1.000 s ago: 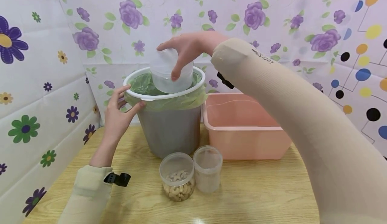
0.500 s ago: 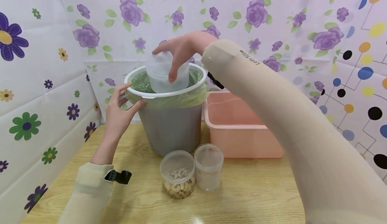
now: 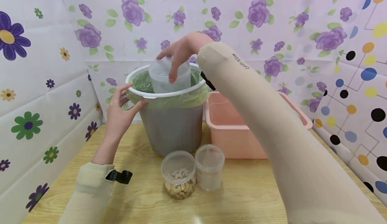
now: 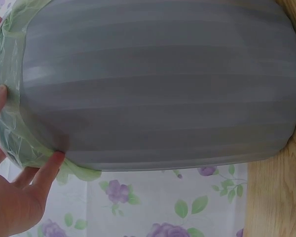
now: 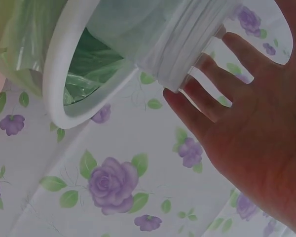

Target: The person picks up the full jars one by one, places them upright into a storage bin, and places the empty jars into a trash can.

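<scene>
One jar (image 3: 176, 162) holds cashews (image 3: 181, 188); the lined bin (image 3: 172, 130) partly encloses a tub (image 3: 161, 78).

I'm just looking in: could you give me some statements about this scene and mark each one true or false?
1. The right hand grips a clear container at the mouth of the gray bin. True.
2. In the head view, the pink tub stands left of the bin. False: it stands to the right.
3. The left hand holds the bin's rim. True.
4. The nuts fill their jar to the top. False: they reach only partway up.
5. A slimmer jar stands right of the nuts. True.
</scene>
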Demonstrator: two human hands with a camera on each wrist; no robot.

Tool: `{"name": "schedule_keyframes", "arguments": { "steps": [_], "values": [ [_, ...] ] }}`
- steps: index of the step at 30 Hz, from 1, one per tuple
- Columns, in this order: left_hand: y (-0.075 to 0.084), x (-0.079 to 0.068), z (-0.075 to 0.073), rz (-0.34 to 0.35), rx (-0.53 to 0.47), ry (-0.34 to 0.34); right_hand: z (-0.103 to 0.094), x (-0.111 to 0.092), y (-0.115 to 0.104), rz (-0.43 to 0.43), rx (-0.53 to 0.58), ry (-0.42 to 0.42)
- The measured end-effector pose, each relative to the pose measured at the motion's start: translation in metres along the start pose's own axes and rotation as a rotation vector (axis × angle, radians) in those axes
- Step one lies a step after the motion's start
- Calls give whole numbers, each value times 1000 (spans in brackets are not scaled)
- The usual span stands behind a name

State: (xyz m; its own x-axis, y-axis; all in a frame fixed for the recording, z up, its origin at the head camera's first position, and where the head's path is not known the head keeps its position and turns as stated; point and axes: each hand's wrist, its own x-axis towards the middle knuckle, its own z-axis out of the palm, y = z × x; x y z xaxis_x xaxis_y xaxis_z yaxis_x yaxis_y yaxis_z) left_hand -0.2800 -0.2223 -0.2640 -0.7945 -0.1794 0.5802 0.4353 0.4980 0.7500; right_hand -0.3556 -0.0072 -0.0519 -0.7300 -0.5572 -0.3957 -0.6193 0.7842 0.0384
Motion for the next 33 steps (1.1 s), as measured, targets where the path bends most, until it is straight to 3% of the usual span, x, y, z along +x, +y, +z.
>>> {"name": "schedule_keyframes", "arguments": {
  "steps": [7,16,33],
  "values": [
    [-1,-1,0,21,0,5,-3,-2,2,62,99,-41],
    [1,-1,-1,16,7,4,-3,3,-1,3,77,-44],
    [2,-1,-1,11,40,-7,10,6,11,-29,79,44]
  ]
}}
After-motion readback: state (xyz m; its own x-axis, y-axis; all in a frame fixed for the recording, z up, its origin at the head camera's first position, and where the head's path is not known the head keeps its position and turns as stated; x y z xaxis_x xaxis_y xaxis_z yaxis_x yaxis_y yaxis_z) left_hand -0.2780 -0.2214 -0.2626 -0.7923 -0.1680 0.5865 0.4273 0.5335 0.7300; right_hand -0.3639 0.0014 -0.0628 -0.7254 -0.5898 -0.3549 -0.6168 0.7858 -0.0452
